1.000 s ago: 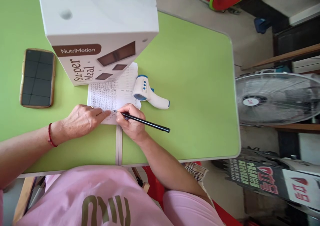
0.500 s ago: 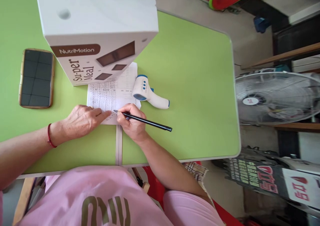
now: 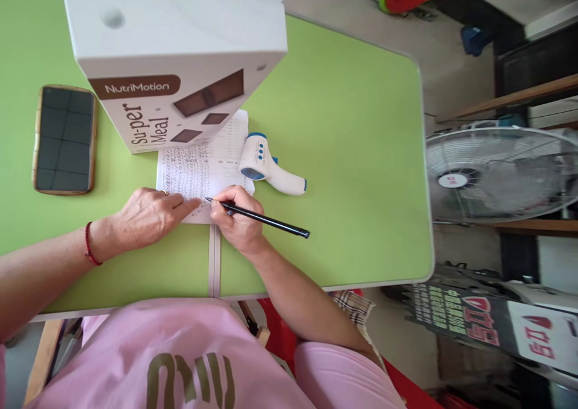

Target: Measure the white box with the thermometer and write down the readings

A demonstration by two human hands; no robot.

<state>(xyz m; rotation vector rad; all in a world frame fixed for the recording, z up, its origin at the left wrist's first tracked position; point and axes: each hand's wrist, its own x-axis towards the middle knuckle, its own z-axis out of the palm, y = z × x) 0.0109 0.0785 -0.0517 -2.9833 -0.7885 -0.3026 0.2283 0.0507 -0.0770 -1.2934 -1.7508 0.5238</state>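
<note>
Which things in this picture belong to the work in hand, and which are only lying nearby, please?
In use:
- black pen, held in the right hand
- written sheet, under the left hand's fingers

Apparently just nearby:
- white-and-blue thermometer, at the sheet's edge
- phone
- NutriMotion box
- fan, beyond the table

The green table (image 3: pixel 356 126) (pale-edged) bears a phone (image 3: pixel 65 139), a white box (image 3: pixel 178 47), written paper (image 3: pixel 189 175) and a handheld thermometer (image 3: pixel 270 167).
</note>
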